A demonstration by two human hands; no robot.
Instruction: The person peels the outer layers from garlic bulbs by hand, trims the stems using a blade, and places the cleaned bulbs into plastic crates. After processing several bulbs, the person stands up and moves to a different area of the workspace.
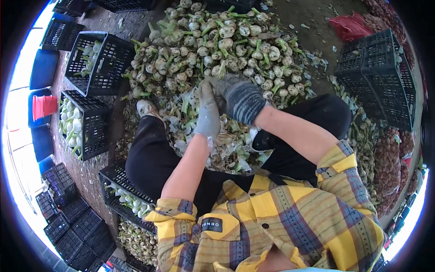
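Observation:
Both hands wear gloves and meet in front of the pile of bulbs [195,56] with green stalks. Pale grey covers my left hand [208,109], whose fingers are closed and point up toward the pile. Pressed against it, my right hand [238,97], in a dark grey striped glove, has its fingers curled in. What lies between the hands is hidden by the gloves. A short pale stalk [222,69] shows just above the fingertips; I cannot tell if it is held. Below the hands, peeled skins and leaf scraps [226,147] cover the ground between the legs.
A black crate [95,129] of peeled white bulbs stands at the left, with another crate [106,68] above it. A third crate [118,181] is beside the left knee. Large black crates [378,77] and a red bag [351,27] are at the right.

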